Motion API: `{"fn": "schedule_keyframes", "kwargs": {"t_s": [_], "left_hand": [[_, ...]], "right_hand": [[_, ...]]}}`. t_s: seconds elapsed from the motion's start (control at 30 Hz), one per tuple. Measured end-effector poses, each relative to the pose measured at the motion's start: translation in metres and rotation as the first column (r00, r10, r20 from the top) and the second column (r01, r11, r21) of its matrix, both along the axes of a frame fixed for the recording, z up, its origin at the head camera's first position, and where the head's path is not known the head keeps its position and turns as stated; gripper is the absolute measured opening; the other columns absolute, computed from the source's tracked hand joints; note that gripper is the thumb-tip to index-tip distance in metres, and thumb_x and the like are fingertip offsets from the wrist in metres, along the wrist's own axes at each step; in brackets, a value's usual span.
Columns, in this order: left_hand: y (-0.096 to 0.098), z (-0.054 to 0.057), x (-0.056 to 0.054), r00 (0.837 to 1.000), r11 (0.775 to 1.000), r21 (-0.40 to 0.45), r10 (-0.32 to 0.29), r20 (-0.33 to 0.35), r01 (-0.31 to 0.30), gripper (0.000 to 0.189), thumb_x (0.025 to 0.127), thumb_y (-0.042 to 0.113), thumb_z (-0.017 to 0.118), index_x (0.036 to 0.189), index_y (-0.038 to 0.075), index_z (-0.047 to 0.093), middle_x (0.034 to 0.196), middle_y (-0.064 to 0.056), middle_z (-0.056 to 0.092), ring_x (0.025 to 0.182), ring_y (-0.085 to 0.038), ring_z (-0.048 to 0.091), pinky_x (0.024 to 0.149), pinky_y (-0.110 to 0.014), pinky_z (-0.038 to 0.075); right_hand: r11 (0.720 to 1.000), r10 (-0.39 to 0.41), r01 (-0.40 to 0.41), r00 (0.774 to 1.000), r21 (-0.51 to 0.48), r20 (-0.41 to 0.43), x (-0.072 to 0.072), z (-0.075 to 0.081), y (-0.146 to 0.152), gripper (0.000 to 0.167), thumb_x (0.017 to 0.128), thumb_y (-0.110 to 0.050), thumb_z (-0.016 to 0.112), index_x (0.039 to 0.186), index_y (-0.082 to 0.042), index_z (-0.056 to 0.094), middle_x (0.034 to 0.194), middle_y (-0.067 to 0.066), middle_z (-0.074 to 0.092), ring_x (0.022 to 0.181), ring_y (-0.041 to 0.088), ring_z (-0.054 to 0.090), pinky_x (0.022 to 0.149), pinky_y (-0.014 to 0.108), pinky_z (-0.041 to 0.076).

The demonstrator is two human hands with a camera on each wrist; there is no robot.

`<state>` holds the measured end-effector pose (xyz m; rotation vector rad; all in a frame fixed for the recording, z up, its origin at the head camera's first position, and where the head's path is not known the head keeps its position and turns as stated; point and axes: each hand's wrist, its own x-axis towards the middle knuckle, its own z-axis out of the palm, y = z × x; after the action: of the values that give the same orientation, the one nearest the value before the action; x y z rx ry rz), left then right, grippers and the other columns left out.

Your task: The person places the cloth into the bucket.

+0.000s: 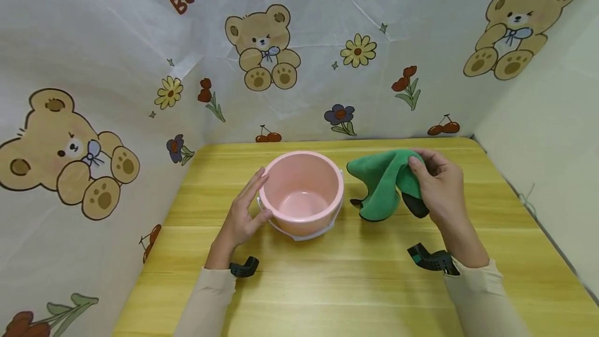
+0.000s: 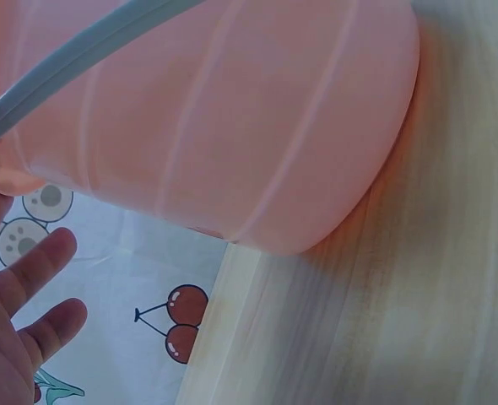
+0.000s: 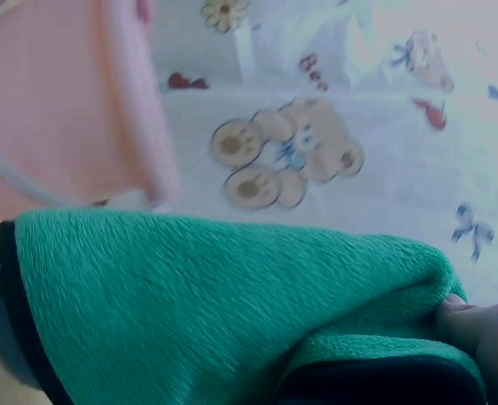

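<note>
A pink bucket (image 1: 301,229) stands upright on the table, its inside bare and its pale handle (image 2: 89,63) hanging down against the wall. My left hand (image 1: 241,220) is at the bucket's left side, fingers fairly straight and spread, with the fingertips and thumb right at the rim. To the right of the bucket, my right hand (image 1: 442,181) pinches a green cloth (image 1: 381,186) with dark edging between thumb and fingers. The cloth hangs in folds from that grip, one corner pointing left toward the bucket. In the right wrist view its fuzzy surface (image 3: 173,295) fills the lower part.
The yellow wood-grain table (image 1: 327,285) ends at a back edge against a white sheet (image 1: 318,4) printed with bears and flowers. The sheet also covers the left side. A pale wall (image 1: 547,134) runs along the right. Each wrist wears a dark strap (image 1: 244,267).
</note>
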<state>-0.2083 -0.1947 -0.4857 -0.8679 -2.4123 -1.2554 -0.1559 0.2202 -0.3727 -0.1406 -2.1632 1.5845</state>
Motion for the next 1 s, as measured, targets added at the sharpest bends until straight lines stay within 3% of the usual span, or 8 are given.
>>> {"fn": "schedule_keyframes", "kwargs": {"t_s": [0.27, 0.5, 0.7, 1.0], "left_hand": [[-0.001, 0.000, 0.001, 1.000, 1.000, 0.005, -0.004, 0.014, 0.004, 0.079, 0.091, 0.062, 0.054, 0.156, 0.021, 0.036, 0.168, 0.001, 0.024, 0.155, -0.021, 0.025, 0.118, -0.064, 0.028], [0.001, -0.001, 0.003, 0.999, 1.000, 0.016, -0.018, 0.027, 0.018, 0.079, 0.091, 0.060, 0.056, 0.157, 0.020, 0.035, 0.168, -0.002, 0.023, 0.155, -0.022, 0.025, 0.117, -0.064, 0.029], [0.003, 0.000, 0.001, 1.000, 1.000, 0.013, -0.017, 0.014, 0.017, 0.078, 0.091, 0.060, 0.056, 0.157, 0.022, 0.035, 0.168, -0.001, 0.023, 0.155, -0.022, 0.025, 0.117, -0.063, 0.030], [0.002, -0.002, 0.000, 1.000, 1.000, 0.015, 0.001, 0.009, -0.001, 0.080, 0.091, 0.066, 0.051, 0.157, 0.023, 0.035, 0.168, 0.000, 0.024, 0.154, -0.022, 0.026, 0.116, -0.065, 0.029]], "right_hand": [[0.984, 0.083, -0.114, 0.973, -0.134, -0.216, -0.017, 0.060, -0.023, 0.023, 0.096, -0.017, 0.066, 0.115, -0.007, 0.072, 0.091, -0.004, 0.067, 0.082, 0.011, 0.060, 0.067, 0.015, 0.050], [0.955, 0.144, -0.209, 0.947, -0.208, -0.288, -0.028, 0.089, -0.045, 0.023, 0.095, -0.016, 0.067, 0.116, -0.007, 0.072, 0.094, -0.001, 0.067, 0.087, 0.014, 0.060, 0.074, 0.018, 0.051], [0.923, 0.186, -0.282, 0.923, -0.263, -0.337, -0.038, 0.097, -0.067, 0.019, 0.096, -0.013, 0.066, 0.113, -0.006, 0.072, 0.096, -0.001, 0.068, 0.089, 0.014, 0.061, 0.076, 0.019, 0.052], [0.893, 0.259, -0.342, 0.922, -0.292, -0.288, -0.042, 0.079, -0.101, 0.020, 0.098, -0.017, 0.063, 0.115, -0.008, 0.070, 0.097, -0.002, 0.067, 0.090, 0.015, 0.061, 0.078, 0.022, 0.051]]}}
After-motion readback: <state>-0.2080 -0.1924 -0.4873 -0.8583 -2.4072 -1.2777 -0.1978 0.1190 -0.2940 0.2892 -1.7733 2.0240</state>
